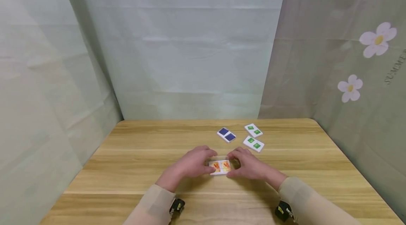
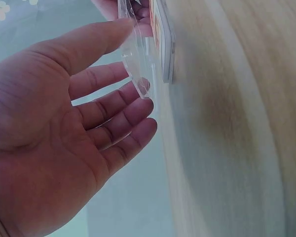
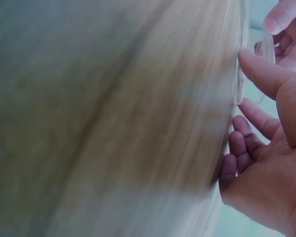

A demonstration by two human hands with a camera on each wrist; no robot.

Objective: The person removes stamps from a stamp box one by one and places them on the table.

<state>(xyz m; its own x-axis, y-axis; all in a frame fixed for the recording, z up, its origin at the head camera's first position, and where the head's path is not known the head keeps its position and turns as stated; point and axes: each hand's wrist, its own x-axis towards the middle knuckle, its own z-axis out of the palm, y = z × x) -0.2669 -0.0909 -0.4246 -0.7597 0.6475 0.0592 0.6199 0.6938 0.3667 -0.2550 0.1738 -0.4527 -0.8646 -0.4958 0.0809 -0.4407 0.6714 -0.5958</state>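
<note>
My left hand (image 1: 194,162) pinches a thin clear plastic cover (image 2: 134,61) between thumb and fingers. The cover is tilted and stands apart from the cards on the left side. Beneath it, a white-edged stack of cards (image 1: 225,166) with orange-and-yellow pictures lies flat on the table. My right hand (image 1: 251,165) grips the right end of that stack, thumb on the near edge and index finger toward the far edge. In the right wrist view its other fingers rest near the tabletop. Whether the stack sits in a tray is hard to tell.
Beyond the hands lie a card with two dark blue squares (image 1: 226,135) and two cards with green squares, one farther back (image 1: 253,130) and one nearer (image 1: 253,144). The wooden table (image 1: 133,154) meets hanging cloth (image 1: 190,59) at its back and sides.
</note>
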